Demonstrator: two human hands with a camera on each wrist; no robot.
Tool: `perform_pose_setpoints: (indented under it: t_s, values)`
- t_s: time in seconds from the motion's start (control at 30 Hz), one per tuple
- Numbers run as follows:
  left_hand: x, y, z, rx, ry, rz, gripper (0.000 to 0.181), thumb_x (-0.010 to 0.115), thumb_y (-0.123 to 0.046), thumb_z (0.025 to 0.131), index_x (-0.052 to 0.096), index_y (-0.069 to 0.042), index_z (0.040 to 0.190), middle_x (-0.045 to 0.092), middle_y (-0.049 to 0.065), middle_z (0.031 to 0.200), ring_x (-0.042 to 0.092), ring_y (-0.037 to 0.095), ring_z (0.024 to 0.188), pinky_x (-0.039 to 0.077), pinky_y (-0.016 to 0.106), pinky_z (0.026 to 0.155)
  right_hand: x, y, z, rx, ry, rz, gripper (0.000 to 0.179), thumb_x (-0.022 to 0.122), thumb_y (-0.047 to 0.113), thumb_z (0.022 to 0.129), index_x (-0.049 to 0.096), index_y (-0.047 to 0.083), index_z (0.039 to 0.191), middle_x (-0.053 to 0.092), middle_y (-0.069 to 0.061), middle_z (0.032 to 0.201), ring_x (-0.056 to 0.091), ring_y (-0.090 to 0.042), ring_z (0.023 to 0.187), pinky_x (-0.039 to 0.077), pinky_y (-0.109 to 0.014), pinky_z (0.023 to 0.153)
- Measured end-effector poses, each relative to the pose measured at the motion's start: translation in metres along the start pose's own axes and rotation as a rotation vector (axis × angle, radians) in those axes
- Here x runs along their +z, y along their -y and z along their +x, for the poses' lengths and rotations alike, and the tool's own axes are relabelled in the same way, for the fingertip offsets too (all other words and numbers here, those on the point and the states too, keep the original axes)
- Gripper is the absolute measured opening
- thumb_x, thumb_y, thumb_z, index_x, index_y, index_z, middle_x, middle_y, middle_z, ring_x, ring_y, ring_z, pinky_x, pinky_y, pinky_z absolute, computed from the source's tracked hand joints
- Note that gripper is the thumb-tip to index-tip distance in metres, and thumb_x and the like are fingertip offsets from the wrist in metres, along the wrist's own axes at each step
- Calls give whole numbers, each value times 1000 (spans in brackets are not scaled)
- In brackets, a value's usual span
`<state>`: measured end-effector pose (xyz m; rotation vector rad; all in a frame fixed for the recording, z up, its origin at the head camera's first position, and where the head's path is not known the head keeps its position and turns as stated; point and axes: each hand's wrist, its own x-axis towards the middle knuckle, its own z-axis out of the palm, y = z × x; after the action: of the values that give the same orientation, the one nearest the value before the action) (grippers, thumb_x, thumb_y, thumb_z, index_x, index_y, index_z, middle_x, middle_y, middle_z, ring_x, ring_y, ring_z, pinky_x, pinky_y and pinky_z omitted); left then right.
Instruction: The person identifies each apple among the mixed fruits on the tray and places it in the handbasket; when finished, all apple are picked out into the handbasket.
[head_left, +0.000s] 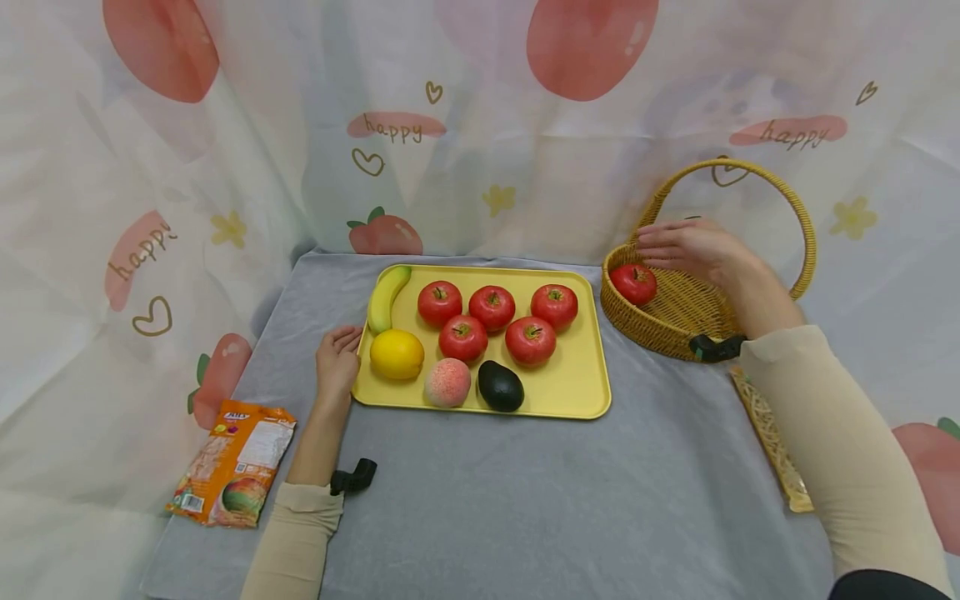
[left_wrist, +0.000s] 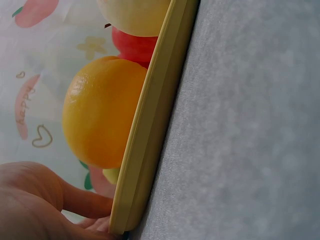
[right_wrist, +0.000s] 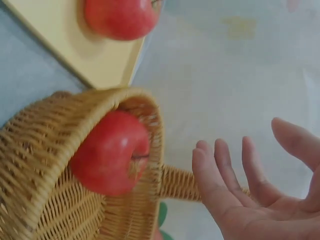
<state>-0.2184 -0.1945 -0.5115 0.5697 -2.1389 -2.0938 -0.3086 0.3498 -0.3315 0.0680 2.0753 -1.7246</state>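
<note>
My left hand [head_left: 337,360] rests at the left rim of a yellow tray [head_left: 577,383], fingers touching its edge. On the tray lie several red apples [head_left: 462,338], a banana [head_left: 386,298], a yellow citrus fruit [head_left: 397,354], a peach [head_left: 447,382] and an avocado [head_left: 501,387]. The citrus fruit [left_wrist: 105,112] is the one nearest this hand in the left wrist view. Over the wicker basket [head_left: 645,329] my right hand [head_left: 693,250] is held with fingers extended, holding nothing. One red apple [right_wrist: 112,152] lies inside the basket against its wall, apart from the fingers.
An orange snack packet [head_left: 236,462] lies at the table's left side. Partly under the right forearm is a long, thin package [head_left: 772,437]. The basket's tall handle [head_left: 806,233] arches up behind the right hand. A printed curtain [head_left: 480,167] hangs behind the grey-covered table [head_left: 525,500].
</note>
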Motion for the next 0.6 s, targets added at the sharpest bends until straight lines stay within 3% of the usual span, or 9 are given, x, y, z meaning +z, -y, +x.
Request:
perform_pose_setpoints:
  t_s: [0.1, 0.2, 0.3, 0.5, 0.6]
  values:
    - [0, 0, 0, -3, -3, 5, 60, 32, 19, 92, 42, 5, 149, 52, 23, 149, 51, 31, 142, 41, 41, 118, 10, 3, -5, -15, 7, -37, 58, 55, 21, 108, 36, -4, 158, 71, 13, 114, 67, -9, 115, 57, -26, 96]
    - [0, 1, 1, -8, -6, 7, 60, 33, 20, 91, 43, 4, 148, 53, 23, 148, 51, 31, 141, 42, 41, 118, 18, 5, -8, -35, 28, -57, 58, 51, 20, 110, 33, -8, 158, 71, 11, 115, 69, -8, 113, 58, -25, 93]
    - [0, 1, 1, -11, -5, 8, 61, 32, 20, 91, 43, 4, 149, 53, 23, 148, 52, 30, 141, 41, 40, 118, 27, 6, -12, -63, 40, -85, 55, 50, 20, 111, 37, -8, 156, 71, 10, 117, 69, -8, 112, 58, -24, 93]
    - [-1, 2, 2, -16, 3, 6, 59, 33, 19, 92, 43, 3, 149, 52, 22, 149, 51, 30, 141, 41, 40, 118, 46, 6, -18, -73, 22, -133, 49, 62, 28, 105, 54, 2, 146, 73, 6, 121, 70, -14, 117, 58, -25, 92]
    - [-1, 1, 2, -25, 6, 10, 59, 33, 19, 94, 42, 3, 150, 52, 21, 150, 50, 30, 142, 41, 40, 119, 55, 5, -19, -78, 35, -142, 49, 64, 27, 105, 55, 0, 145, 72, 0, 126, 70, -15, 116, 58, -25, 93]
